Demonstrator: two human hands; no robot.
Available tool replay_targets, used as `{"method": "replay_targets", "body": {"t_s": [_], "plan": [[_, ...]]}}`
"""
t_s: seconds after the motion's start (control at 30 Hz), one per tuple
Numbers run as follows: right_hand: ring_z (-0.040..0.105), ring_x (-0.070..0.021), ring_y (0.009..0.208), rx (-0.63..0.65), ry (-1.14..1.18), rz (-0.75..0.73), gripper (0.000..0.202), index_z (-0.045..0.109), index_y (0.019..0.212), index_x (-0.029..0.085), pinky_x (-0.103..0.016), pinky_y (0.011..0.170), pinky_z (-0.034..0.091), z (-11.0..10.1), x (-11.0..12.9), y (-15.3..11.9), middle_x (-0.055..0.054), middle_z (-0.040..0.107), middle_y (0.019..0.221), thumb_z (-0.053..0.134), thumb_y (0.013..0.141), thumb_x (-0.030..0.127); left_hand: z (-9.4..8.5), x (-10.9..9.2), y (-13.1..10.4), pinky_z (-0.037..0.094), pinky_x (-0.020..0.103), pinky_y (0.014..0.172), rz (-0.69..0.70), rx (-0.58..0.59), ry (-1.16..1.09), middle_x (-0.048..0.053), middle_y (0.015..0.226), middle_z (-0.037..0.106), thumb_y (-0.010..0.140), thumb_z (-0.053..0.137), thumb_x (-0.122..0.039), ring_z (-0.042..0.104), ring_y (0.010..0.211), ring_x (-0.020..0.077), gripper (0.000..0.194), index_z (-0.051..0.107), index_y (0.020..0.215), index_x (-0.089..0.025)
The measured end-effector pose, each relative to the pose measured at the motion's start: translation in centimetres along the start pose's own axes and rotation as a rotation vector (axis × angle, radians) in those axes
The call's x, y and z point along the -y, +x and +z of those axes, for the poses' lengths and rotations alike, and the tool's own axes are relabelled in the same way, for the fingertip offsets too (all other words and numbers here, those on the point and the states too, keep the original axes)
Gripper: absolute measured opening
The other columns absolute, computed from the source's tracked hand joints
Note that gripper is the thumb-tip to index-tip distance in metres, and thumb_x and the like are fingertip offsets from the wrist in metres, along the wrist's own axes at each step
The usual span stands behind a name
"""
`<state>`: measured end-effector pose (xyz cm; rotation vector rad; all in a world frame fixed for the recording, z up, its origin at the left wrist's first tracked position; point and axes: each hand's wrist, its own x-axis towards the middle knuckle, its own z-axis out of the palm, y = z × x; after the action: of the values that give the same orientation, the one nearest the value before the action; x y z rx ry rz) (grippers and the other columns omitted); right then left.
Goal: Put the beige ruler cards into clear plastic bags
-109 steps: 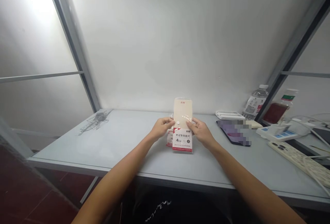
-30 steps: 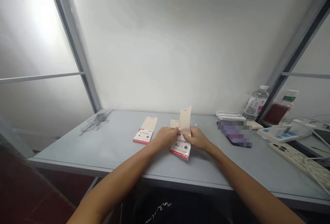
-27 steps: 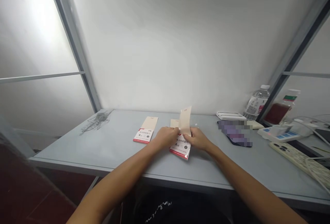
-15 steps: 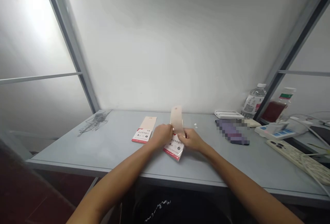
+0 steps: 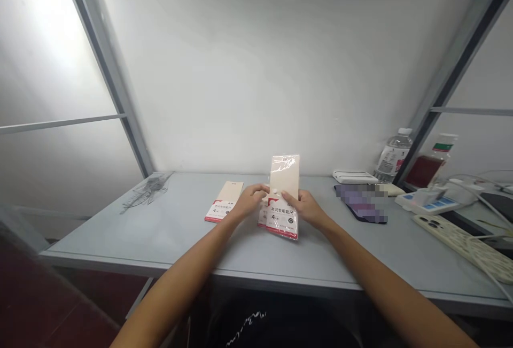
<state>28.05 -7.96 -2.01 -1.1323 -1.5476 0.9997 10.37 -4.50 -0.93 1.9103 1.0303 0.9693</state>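
Note:
My right hand (image 5: 309, 208) grips a ruler set packet (image 5: 285, 177) by its right side, thumb across the front. This packet is a clear sleeve over a cream card, with a red-and-white printed label below. A small white round spot (image 5: 275, 191) shows at its left, above the label. Close to the packet's left edge, my left hand (image 5: 250, 201) has bent fingers slightly apart, with nothing visible in them; whether the tips touch the sleeve is unclear. Partly hidden behind lies a second ruler set packet (image 5: 262, 217). Further left, a third similar packet (image 5: 228, 192) lies on the desk.
The grey desk (image 5: 168, 230) meets a white wall. To the right are a white flat box (image 5: 355, 177), a purple pouch-like item (image 5: 360, 205), a water bottle (image 5: 395, 156), a power strip (image 5: 436, 201), a patterned phone (image 5: 452, 241) and cables. A black drawing (image 5: 146, 193) marks the left side.
The packet in my right hand has turned upright toward me, its upper flap no longer lifted by my fingers. My left hand has moved slightly left and loosened. Another packet now shows behind it.

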Motion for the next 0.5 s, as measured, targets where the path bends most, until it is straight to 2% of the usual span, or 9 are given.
{"method": "replay_targets", "body": {"t_s": [0.1,0.2,0.4,0.5], "plan": [[0.064,-0.0222,0.071,0.023,-0.007,0.01,0.039,0.062,0.082,0.014,-0.03,0.059,0.049,-0.23,-0.14,0.1,-0.008,0.069,0.08,0.054,0.072,0.051,-0.08,0.16,0.04,0.045,0.027,0.071,-0.02,0.097,-0.189,0.004,0.082,0.06,0.078,0.043,-0.041,0.055,0.077,0.0132,0.03,0.055,0.072,-0.014],[0.064,-0.0222,0.074,0.021,-0.013,0.028,0.038,0.061,0.084,0.015,-0.029,0.06,0.049,-0.44,-0.07,0.13,-0.008,0.069,0.082,0.054,0.073,0.05,-0.13,0.43,0.05,0.044,0.028,0.071,0.006,0.147,-0.265,0.002,0.077,0.058,0.075,0.05,-0.046,0.054,0.072,0.0118,0.032,0.054,0.074,-0.015],[0.063,-0.0211,0.07,-0.04,-0.035,0.006,0.036,0.058,0.079,0.016,-0.028,0.057,0.049,-0.34,0.26,0.42,-0.005,0.068,0.077,0.054,0.071,0.051,0.01,0.52,0.38,0.042,0.028,0.076,0.034,0.033,-0.219,0.004,0.089,0.059,0.075,0.049,-0.049,0.054,0.082,0.0138,0.036,0.054,0.069,-0.014],[0.062,-0.0186,0.061,-0.076,-0.047,-0.007,0.036,0.054,0.072,0.017,-0.027,0.052,0.047,-0.37,0.2,0.79,-0.004,0.066,0.067,0.053,0.071,0.053,-0.02,0.64,0.7,0.043,0.028,0.076,0.054,-0.004,-0.24,0.004,0.086,0.06,0.076,0.047,-0.049,0.055,0.08,0.0136,0.036,0.052,0.068,-0.014]]}}
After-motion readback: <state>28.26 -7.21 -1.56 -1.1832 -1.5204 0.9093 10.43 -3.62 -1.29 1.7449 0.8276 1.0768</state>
